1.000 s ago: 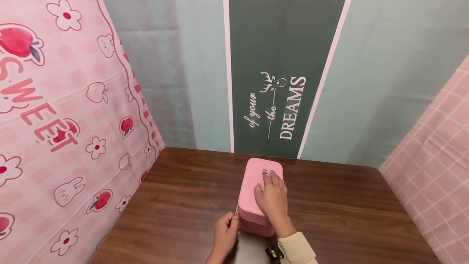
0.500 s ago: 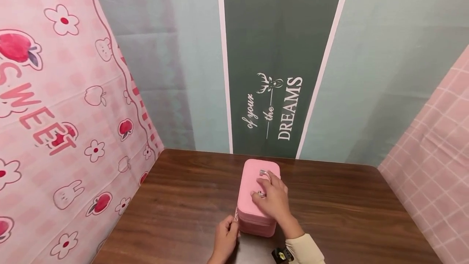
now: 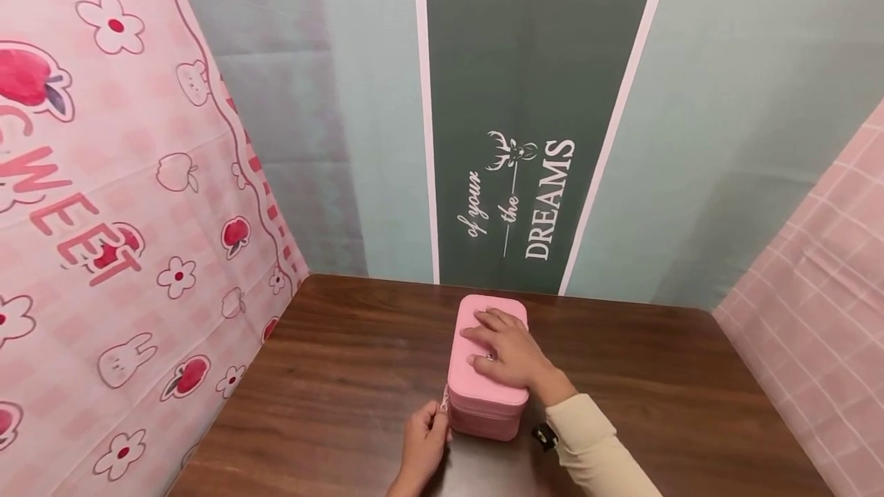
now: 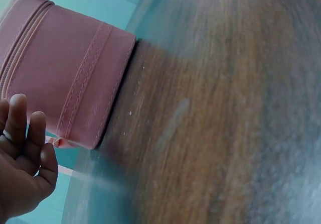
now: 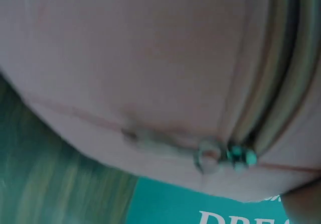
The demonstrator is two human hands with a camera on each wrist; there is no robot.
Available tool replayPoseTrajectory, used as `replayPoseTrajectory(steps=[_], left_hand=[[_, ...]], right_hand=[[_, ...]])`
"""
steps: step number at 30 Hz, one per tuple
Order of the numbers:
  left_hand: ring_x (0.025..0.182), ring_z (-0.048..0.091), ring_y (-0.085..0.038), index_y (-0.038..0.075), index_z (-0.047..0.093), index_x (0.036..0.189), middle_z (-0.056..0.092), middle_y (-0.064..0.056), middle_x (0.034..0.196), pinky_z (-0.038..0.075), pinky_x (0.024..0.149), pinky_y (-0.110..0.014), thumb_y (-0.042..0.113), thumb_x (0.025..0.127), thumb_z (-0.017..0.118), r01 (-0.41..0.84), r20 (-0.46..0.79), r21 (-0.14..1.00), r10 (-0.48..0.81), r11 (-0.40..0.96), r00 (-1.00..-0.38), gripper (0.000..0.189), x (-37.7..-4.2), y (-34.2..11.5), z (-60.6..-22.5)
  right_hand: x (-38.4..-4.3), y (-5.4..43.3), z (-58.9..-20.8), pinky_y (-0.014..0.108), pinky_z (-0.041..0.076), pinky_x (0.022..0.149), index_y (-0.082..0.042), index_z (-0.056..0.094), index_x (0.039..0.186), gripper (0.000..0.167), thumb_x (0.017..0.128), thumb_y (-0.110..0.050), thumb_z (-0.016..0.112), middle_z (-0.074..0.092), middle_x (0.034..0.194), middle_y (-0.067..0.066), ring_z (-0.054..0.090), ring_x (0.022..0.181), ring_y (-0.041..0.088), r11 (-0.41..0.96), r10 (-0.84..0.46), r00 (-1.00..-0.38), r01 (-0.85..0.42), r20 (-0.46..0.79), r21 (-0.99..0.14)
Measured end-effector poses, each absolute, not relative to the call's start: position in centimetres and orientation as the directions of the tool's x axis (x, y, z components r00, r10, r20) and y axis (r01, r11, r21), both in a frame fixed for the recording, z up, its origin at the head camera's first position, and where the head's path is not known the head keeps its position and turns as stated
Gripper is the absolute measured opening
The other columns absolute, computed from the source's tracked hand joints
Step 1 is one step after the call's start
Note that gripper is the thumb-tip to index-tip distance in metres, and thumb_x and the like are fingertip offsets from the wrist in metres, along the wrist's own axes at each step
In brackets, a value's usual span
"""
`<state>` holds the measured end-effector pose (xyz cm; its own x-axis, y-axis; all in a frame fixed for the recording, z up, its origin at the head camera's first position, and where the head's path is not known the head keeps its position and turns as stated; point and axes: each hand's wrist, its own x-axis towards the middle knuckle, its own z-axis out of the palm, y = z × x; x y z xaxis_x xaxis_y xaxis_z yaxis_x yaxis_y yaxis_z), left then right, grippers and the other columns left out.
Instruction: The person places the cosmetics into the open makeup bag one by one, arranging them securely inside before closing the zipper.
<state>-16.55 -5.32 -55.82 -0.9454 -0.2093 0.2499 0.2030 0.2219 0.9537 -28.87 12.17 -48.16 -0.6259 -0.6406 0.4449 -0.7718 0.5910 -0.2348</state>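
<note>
A pink zippered case (image 3: pixel 493 406) stands on the wooden table, its lid down. At its near left corner, my left hand (image 3: pixel 424 436) pinches a zipper pull (image 3: pixel 445 399) between thumb and fingers. My right hand (image 3: pixel 507 347) rests across the lid from the right, fingers spread; it covers most of the small silver carry handle (image 3: pixel 491 357). In the left wrist view, my left hand (image 4: pixel 25 158) has bent fingers beside the case (image 4: pixel 70 63). A second metal zipper pull (image 5: pixel 205 156) hangs at the end of the zipper track in the blurred right wrist view.
The dark wooden table (image 3: pixel 331 374) extends to both sides of the case. Behind it hangs a green and teal cloth (image 3: pixel 539 60); a pink patterned cloth (image 3: pixel 138 198) lines the left side and a pink checked one (image 3: pixel 822 251) the right.
My right hand has slid off its hold on the carry handle and spread over the lid, its wrist shifting right. My left hand stays at the zipper pull, nearly still.
</note>
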Motion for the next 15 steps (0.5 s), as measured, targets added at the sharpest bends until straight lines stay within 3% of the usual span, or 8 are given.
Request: replayPoseTrajectory(steps=[6, 11, 15], left_hand=[[0.046, 0.045, -0.003, 0.013, 0.050, 0.059, 0.051, 0.003, 0.048, 0.036, 0.044, -0.020, 0.001, 0.083, 0.055, 0.231, 0.288, 0.940, -0.221, 0.252, -0.932, 0.027, -16.7, -5.4, -55.9], [0.042, 0.043, 0.000, 0.015, 0.046, 0.057, 0.046, 0.011, 0.046, 0.035, 0.040, -0.019, -0.002, 0.080, 0.054, 0.289, 0.370, 0.909, -0.264, 0.301, -0.891, 0.030, -17.6, -5.4, -55.8], [0.041, 0.036, 0.003, 0.017, 0.042, 0.053, 0.039, 0.017, 0.046, 0.028, 0.037, -0.016, -0.004, 0.074, 0.056, 0.326, 0.444, 0.872, -0.311, 0.364, -0.840, 0.033, -17.9, -5.6, -55.7]], right_hand=[[-28.6, 11.7, -48.4, 0.053, 0.029, 0.097, -0.019, 0.065, 0.117, 0.041, 0.080, -0.038, 0.063, 0.052, 0.130, 0.009, 0.042, 0.121, 0.030, 0.645, -0.551, -0.683, -0.713, 0.479, -0.274], [-27.4, 10.2, -48.2, 0.050, 0.032, 0.095, -0.011, 0.067, 0.112, 0.046, 0.077, -0.040, 0.066, 0.057, 0.123, 0.010, 0.046, 0.115, 0.031, 0.790, -0.307, -0.821, -0.502, 0.482, -0.352], [-26.2, 8.9, -48.3, 0.052, 0.030, 0.094, -0.005, 0.067, 0.110, 0.048, 0.077, -0.041, 0.066, 0.057, 0.120, 0.014, 0.045, 0.112, 0.036, 0.850, -0.109, -0.874, -0.329, 0.474, -0.411]])
